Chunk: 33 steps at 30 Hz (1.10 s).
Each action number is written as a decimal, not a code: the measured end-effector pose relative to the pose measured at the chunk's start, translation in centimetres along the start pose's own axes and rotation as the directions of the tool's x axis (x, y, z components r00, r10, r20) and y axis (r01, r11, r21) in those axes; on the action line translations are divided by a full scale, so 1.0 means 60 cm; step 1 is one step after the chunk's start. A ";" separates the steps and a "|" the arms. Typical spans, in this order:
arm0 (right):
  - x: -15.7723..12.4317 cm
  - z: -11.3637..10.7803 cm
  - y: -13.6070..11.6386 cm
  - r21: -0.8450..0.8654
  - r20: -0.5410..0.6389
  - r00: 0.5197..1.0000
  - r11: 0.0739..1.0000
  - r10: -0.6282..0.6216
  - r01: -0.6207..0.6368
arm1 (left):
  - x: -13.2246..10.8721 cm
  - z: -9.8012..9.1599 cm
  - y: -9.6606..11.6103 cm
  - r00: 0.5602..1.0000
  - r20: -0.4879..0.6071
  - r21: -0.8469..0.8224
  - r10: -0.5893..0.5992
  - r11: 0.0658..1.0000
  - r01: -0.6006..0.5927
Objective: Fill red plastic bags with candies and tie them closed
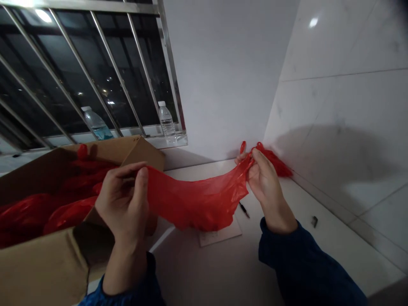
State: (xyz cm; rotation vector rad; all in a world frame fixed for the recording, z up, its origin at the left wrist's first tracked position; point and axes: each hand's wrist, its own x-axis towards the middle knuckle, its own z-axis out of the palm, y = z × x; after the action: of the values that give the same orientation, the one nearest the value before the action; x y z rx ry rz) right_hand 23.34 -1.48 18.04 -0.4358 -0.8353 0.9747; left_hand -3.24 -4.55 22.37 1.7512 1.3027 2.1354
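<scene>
A thin red plastic bag [197, 199] is stretched sideways in the air between my two hands. My left hand [126, 199] pinches its left end between thumb and fingers, beside the cardboard box. At the other end, my right hand [263, 180] grips the gathered, twisted part of the bag, with some fingertips hidden behind the plastic. The middle of the bag sags over a white paper pad [223, 237] and a dark pen [244, 210], covering part of both.
An open cardboard box [41, 259] with several red bags [73, 208] stands at the left. More red plastic [277, 163] lies in the back corner. Two bottles, one blue-labelled [97, 124] and one clear [167, 123], stand by the barred window. A small dark object [314, 221] lies on the white tabletop [306, 255].
</scene>
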 end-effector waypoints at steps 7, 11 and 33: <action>-0.019 0.013 -0.011 0.005 0.087 0.996 1.000 -0.024 0.023 | -0.001 -0.003 0.002 0.995 -0.034 -0.130 -0.091 0.988 0.086; -0.031 0.020 -0.006 -0.071 0.141 0.989 0.997 0.032 -0.022 | -0.005 -0.018 0.007 0.988 0.082 -0.102 -0.132 0.985 0.140; -0.076 0.062 0.046 -0.414 0.252 0.938 0.903 0.237 -0.117 | -0.084 0.071 -0.015 0.789 0.609 -0.319 -0.086 0.884 0.343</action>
State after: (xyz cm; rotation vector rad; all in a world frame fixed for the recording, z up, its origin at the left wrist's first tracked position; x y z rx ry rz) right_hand 17.58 -4.13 16.59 -0.7349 -1.2945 1.0586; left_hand 1.67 -4.41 17.87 1.7460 0.7655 1.4227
